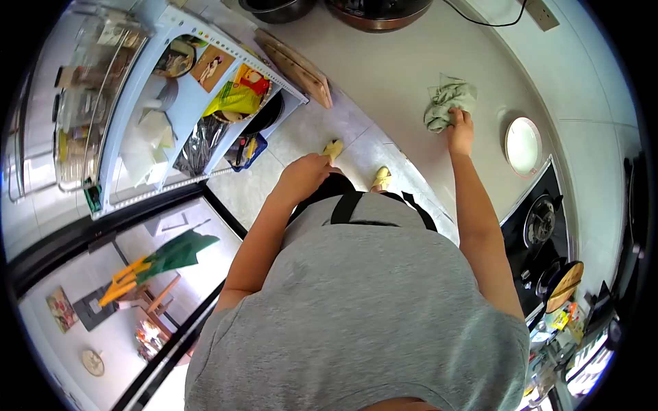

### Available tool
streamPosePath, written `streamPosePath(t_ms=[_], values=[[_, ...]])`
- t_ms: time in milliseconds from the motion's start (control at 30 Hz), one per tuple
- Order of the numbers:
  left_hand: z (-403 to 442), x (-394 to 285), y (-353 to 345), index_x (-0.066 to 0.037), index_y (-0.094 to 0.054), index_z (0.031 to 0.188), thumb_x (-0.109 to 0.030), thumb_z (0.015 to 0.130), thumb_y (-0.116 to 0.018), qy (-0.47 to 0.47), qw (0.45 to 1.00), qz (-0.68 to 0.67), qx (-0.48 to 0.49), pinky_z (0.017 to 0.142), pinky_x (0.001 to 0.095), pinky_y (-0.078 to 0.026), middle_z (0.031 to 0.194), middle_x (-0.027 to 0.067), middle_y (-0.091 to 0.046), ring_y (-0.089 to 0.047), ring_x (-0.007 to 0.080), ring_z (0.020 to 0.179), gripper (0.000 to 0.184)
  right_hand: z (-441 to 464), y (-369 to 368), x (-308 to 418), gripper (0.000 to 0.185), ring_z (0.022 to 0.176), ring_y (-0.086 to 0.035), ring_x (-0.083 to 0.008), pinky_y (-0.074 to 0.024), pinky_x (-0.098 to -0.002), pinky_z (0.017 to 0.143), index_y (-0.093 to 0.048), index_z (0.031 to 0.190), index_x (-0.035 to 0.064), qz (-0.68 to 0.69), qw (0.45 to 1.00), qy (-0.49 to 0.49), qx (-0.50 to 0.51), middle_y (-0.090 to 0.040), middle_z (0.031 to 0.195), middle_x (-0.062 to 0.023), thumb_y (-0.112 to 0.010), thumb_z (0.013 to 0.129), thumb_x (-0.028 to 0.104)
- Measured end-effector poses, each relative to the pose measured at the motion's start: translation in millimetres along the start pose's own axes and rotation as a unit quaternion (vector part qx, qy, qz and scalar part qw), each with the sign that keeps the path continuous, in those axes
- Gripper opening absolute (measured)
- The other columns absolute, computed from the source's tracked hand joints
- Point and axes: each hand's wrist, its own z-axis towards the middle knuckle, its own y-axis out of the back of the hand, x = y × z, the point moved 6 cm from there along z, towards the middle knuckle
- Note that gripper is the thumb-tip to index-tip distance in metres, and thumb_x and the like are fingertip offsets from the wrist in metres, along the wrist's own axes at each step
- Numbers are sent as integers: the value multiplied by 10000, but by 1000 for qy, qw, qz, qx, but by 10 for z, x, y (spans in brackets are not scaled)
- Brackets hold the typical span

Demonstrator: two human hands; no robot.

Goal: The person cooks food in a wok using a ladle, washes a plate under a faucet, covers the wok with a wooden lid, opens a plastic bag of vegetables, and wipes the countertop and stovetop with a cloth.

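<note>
A: And there was the green cloth (448,101), crumpled on the countertop (397,82), right under the fingertips! Why bunched like that?

B: Perhaps to give the fingers some thickness to grip. The right hand (460,135) came in over its near edge, arm stretched out from the body.

A: And those fingers?

B: Bent and drawn close together, only slightly open, grasping the cloth's edge!

A: Over to the left hand (301,178)!

B: Down beside the dark shorts (329,188), well away from the counter, knuckles up, fingers curled. Its fingertips were hidden, so I couldn't tell whether it was clenched, loose or holding anything. Likely it just wasn't needed up there.

A: Nearby?

B: The white bowl (523,146), apart from the cloth, beside the stove (541,222), perhaps set aside to leave the cloth room.
</note>
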Motion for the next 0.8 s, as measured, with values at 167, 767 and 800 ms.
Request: streamPosePath(t_ms=[167, 767, 800], values=[[615, 73, 418, -61, -637, 1112, -176, 869, -667, -121, 992, 14, 16, 918, 421, -480, 1106, 152, -641, -602, 341, 1062, 271, 116, 510, 271, 304, 970, -637, -352, -509, -424, 867, -701, 1114, 112, 47, 993, -103, 43, -683, 1092, -148, -570, 848, 179], [2053, -1248, 1125, -49, -702, 1109, -154, 797, -762, -455, 870, -69, 176, 807, 345, -498, 957, 101, -696, -638, 251, 899, 334, -330, 1487, 1916, 355, 837, -634, -211, -499, -324, 772, -673, 1069, 26, 241, 954, -85, 157, -685, 917, -88, -785, 744, 113], [2026, -1211, 1159, -49, -702, 1109, -154, 797, -762, -457, 868, -68, 182, 807, 345, -498, 957, 101, -696, -638, 251, 899, 334, -294, 1572, 1984, 351, 865, -661, -284, -515, -359, 788, -671, 1076, 44, 204, 971, -68, 103, -699, 928, -114, -772, 746, 109]])
